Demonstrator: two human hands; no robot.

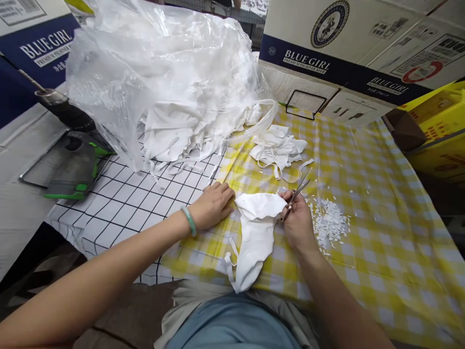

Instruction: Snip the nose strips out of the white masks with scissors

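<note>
A white cloth garment [256, 232], shaped like small underwear, lies on the yellow checked cover in front of me. Its wide upper edge is folded over, and a thin strap [230, 271] curls at its lower left. My left hand [216, 206], wearing a green bangle [189, 221], rests beside the garment's upper left corner; its fingers are slightly bent, and whether they touch the cloth is unclear. In my right hand [300, 220] is a pair of small metal scissors [301, 186], blades pointing up and away. The fingertips of that hand meet the garment's upper right corner.
Small white clippings [330, 223] are heaped right of my right hand. Beyond lies a pile of similar white garments [278, 148]. A big clear plastic bag [163, 53] spills more. A grey-green power drill [70, 160] stands left; cardboard boxes [348, 58] line the back.
</note>
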